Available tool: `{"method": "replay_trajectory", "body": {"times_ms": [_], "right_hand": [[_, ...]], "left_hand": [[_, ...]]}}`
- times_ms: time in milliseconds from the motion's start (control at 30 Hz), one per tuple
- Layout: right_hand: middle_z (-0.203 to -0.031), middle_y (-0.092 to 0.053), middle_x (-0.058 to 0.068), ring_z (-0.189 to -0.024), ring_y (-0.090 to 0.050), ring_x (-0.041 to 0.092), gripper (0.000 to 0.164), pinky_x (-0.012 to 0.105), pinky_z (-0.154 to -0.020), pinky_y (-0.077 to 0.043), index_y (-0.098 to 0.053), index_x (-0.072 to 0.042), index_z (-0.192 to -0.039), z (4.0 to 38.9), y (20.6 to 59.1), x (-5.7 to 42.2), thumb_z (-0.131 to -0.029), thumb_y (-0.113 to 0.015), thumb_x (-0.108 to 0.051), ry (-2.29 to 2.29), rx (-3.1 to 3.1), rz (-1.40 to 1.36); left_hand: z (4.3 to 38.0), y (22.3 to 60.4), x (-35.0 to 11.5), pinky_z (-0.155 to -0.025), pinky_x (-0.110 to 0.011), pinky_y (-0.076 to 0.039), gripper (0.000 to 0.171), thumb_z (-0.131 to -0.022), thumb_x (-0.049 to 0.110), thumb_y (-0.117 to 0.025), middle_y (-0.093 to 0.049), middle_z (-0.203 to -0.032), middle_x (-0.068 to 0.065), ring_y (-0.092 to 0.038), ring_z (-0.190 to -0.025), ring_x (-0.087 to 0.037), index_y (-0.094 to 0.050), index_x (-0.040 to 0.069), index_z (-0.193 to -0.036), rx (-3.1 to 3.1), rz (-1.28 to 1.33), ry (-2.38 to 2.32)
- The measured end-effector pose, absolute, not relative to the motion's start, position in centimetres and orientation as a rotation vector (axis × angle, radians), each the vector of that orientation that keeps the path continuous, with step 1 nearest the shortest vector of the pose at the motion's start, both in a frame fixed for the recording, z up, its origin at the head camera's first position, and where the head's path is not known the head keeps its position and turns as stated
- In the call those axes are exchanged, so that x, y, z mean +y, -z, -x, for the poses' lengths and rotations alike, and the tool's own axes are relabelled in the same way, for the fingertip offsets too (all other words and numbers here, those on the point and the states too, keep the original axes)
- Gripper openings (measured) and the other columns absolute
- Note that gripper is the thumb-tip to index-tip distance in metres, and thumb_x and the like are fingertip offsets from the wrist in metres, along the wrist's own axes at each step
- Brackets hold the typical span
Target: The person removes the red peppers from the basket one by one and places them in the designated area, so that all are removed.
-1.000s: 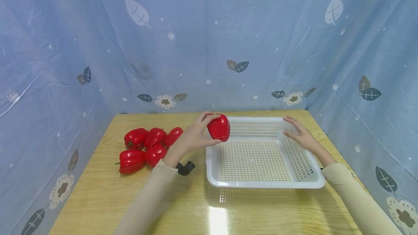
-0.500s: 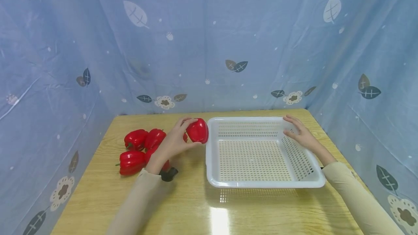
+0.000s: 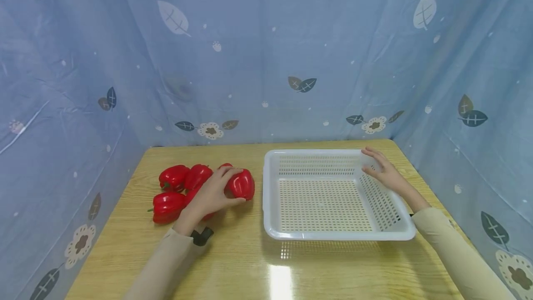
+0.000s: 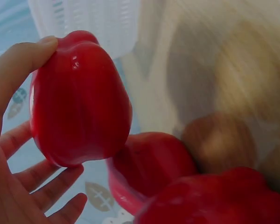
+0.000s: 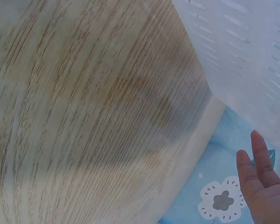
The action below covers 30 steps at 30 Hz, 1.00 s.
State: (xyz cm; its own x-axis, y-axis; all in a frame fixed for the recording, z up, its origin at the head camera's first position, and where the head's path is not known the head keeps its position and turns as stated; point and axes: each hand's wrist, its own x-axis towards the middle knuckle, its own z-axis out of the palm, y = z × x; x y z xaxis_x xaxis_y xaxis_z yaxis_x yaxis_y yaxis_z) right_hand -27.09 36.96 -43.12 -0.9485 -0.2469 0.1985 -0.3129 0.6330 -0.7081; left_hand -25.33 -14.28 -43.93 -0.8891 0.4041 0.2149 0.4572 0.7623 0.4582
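My left hand (image 3: 211, 194) holds a red bell pepper (image 3: 243, 184) between thumb and fingers, left of the white plastic basket (image 3: 337, 235). In the left wrist view the thumb presses one end of this bell pepper (image 4: 79, 102), and some fingers spread out beneath it. More red bell peppers lie close by, among them one with a green stem (image 3: 168, 207), one behind it (image 3: 173, 178) and one to its right (image 3: 197, 176); my left hand partly covers others. At the basket's right rim my right hand (image 3: 388, 177) stays with relaxed, nearly straight fingers; whether they touch the rim I cannot tell.
The wooden table (image 3: 233, 263) carries the basket on its right half and the peppers on its left. A blue patterned curtain (image 3: 250, 59) encloses the back and both sides. Black straps show at the wrists, such as the left one (image 3: 202, 236).
My left hand has carried the bell pepper from above the basket's left rim leftward and nearer to me, beside the other peppers. The right hand and basket have stayed put.
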Motion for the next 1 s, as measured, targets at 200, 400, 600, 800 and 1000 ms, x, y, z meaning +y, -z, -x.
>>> {"method": "replay_trajectory", "body": {"times_ms": [200,400,600,800,1000], "right_hand": [[-0.154,-0.009,0.013,-0.136,-0.010,0.047,0.061,0.072,-0.096,-0.018,-0.029,-0.010,-0.145,27.9,44.5,38.0,-0.092,-0.057,-0.020,-1.219,-2.755,-0.467],[-0.154,-0.008,0.015,-0.136,-0.008,0.047,0.062,0.072,-0.096,-0.017,-0.027,-0.008,-0.145,27.8,44.3,37.9,-0.092,-0.058,-0.017,-1.219,-2.766,-0.460],[-0.154,-0.009,0.017,-0.136,-0.009,0.047,0.063,0.072,-0.096,-0.017,-0.027,-0.008,-0.145,27.8,44.2,37.9,-0.092,-0.058,-0.016,-1.209,-2.773,-0.456],[-0.154,-0.007,0.018,-0.136,-0.007,0.048,0.063,0.072,-0.096,-0.016,-0.025,-0.006,-0.145,27.8,44.1,37.8,-0.092,-0.057,-0.019,-1.175,-2.792,-0.488],[-0.152,-0.007,0.024,-0.135,-0.007,0.050,0.066,0.074,-0.095,-0.015,-0.024,-0.002,-0.145,27.7,43.4,37.8,-0.091,-0.059,-0.015,-1.120,-2.813,-0.565]], "left_hand": [[24.7,44.9,-14.9,-0.086,-0.048,-0.050,0.082,-0.062,0.049,-0.081,-0.044,-0.131,-0.001,-0.045,-0.118,-0.022,-0.044,0.028,-0.133,-2.872,0.728,0.689],[24.3,45.4,-15.3,-0.090,-0.048,-0.047,0.081,-0.061,0.052,-0.080,-0.047,-0.129,-0.001,-0.047,-0.116,-0.023,-0.047,0.027,-0.130,-2.875,0.750,0.619],[23.9,45.9,-15.6,-0.092,-0.049,-0.045,0.078,-0.061,0.052,-0.080,-0.049,-0.126,-0.002,-0.047,-0.115,-0.023,-0.049,0.028,-0.128,-2.906,0.739,0.560],[23.6,46.0,-16.0,-0.095,-0.051,-0.042,0.079,-0.059,0.050,-0.082,-0.049,-0.126,0.000,-0.045,-0.117,-0.022,-0.050,0.028,-0.128,-2.933,0.733,0.551],[23.4,46.0,-16.4,-0.095,-0.051,-0.043,0.079,-0.060,0.049,-0.082,-0.048,-0.127,-0.001,-0.044,-0.118,-0.023,-0.048,0.028,-0.128,-2.958,0.725,0.541]]}}
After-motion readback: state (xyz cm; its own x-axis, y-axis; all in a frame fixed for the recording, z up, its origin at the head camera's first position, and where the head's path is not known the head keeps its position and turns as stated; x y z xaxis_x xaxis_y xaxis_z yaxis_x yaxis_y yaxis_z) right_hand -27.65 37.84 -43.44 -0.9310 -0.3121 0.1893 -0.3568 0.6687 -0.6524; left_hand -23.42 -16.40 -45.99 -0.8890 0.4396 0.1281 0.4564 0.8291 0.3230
